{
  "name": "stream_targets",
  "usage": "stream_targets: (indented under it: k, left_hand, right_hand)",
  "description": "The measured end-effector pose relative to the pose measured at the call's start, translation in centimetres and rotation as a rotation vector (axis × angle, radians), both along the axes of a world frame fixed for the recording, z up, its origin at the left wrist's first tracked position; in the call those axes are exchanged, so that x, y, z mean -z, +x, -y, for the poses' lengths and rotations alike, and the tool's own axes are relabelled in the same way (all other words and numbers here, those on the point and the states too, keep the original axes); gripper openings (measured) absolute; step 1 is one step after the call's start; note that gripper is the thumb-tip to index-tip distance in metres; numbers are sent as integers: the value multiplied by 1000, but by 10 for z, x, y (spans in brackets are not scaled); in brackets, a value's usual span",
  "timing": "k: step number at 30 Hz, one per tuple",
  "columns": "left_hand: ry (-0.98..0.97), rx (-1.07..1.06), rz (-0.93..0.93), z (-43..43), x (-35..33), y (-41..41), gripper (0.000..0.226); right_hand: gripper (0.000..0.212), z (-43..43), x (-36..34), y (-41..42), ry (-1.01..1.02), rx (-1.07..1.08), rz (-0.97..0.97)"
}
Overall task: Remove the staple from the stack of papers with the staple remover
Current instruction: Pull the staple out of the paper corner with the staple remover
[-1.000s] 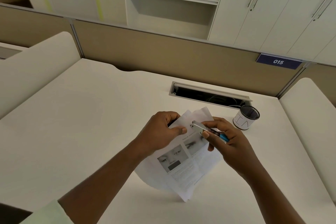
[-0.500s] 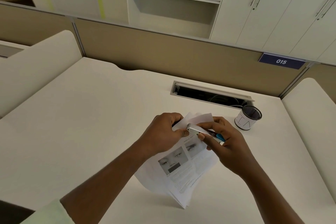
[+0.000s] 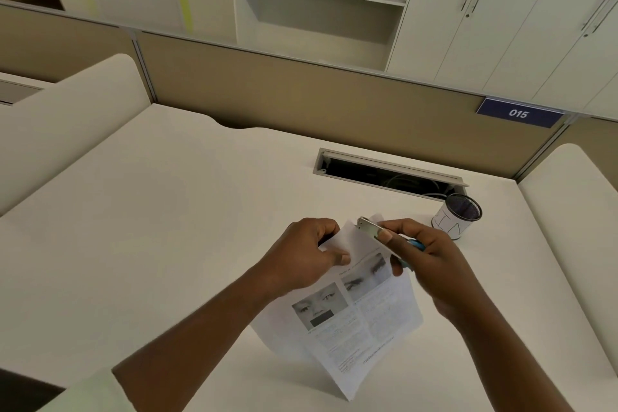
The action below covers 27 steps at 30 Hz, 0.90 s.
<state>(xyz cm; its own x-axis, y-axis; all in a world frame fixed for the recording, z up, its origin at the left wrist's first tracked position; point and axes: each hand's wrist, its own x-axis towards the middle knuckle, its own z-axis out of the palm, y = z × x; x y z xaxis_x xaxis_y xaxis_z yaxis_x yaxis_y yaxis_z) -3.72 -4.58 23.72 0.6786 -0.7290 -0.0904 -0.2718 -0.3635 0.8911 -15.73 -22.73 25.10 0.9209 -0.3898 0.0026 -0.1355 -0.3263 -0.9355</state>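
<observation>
A stack of printed papers (image 3: 361,321) with photos and text hangs above the white desk, tilted, its lower corner near the desk. My left hand (image 3: 301,261) grips the stack's top left part, thumb on the front sheet. My right hand (image 3: 424,264) holds a staple remover (image 3: 373,227) with metal jaws and a blue handle. Its jaws sit at the top corner of the papers. The staple itself is too small to see.
A black mesh pen cup (image 3: 458,216) with a white label stands to the right of my hands. Behind it is an open cable slot (image 3: 388,170) in the desk (image 3: 150,211). Tan partition panels (image 3: 301,94) close off the back, with white dividers on both sides.
The remover's jaws have moved up and a little right to the papers' top corner. The stack has shifted slightly in my left hand.
</observation>
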Motion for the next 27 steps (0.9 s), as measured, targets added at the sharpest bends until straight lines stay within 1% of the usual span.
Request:
stream_targets:
  k: [4,7,10,13,17,22,23,25,26,27]
  left_hand:
    - [-6,-7,-17,0,4,-3,9]
    - [-9,-27,-26,1,3,-1,9]
    - [-19,-35,-11,1,2,1,10]
    - [-24,-32,-13,1,2,1,14]
    - [-39,-24,-15,1,4,2,15]
    - [-47,-17,-6,0,4,3,9]
    - [-45,-16,-3,0,5,3,10]
    - [-30,-21,21,-1,5,1,21]
    - [-23,-22,32,-1,6,0,22]
    - [-21,-22,36,-1,7,0,18]
  right_hand:
    - [32,8,-7,-1,15,-79,-73]
    - [29,8,-5,-4,-41,-133,-81]
    - [32,5,-2,-5,-112,-162,-103]
    - [34,3,1,-4,-133,-199,-109]
    - [33,3,1,-3,-159,-199,-110]
    - [33,0,1,0,-207,-171,-74]
    - [34,0,1,1,-218,-168,-67]
    - [36,-1,1,2,-230,-155,-48]
    - [36,-1,1,2,-232,-145,-38]
    - [36,0,1,2,-231,-137,-30]
